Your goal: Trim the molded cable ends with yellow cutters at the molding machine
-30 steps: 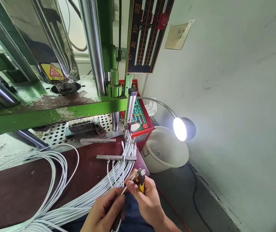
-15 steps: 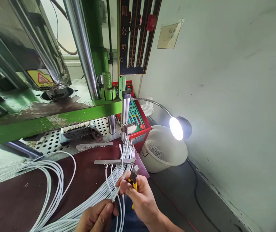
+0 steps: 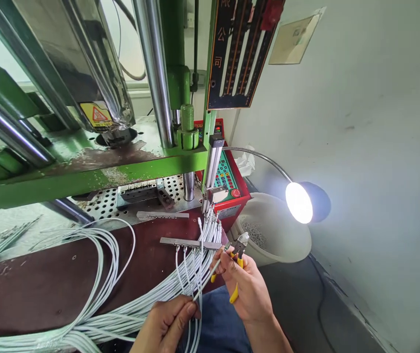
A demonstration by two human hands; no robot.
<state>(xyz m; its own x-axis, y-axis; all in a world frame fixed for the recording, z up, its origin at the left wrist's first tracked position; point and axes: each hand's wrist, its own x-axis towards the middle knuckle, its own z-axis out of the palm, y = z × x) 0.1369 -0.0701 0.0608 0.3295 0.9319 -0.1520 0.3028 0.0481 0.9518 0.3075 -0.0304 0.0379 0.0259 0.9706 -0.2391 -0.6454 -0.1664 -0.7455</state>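
My right hand [image 3: 245,287] grips yellow-handled cutters [image 3: 236,255], jaws pointing up toward the bucket, and its fingers also pinch the tip of a thin white cable [image 3: 206,280]. My left hand [image 3: 167,326], low in the view, is closed on the same cable further down. A metal bar [image 3: 189,242] lies on the dark brown worktop [image 3: 40,284] just above the hands, with several white cable ends plugged into it. A thick bundle of white cables [image 3: 95,318] loops across the worktop to the left.
A green press machine [image 3: 85,166] with steel columns stands behind the worktop. A red control box [image 3: 228,181] sits at its right. A white bucket [image 3: 286,240] with small scraps and a lit gooseneck lamp [image 3: 300,202] stand to the right by the wall.
My right hand with the cutters has shifted to the right, toward the bucket, drawing the cable tip along. The left hand stays low on the cable. The head view has swung slightly.
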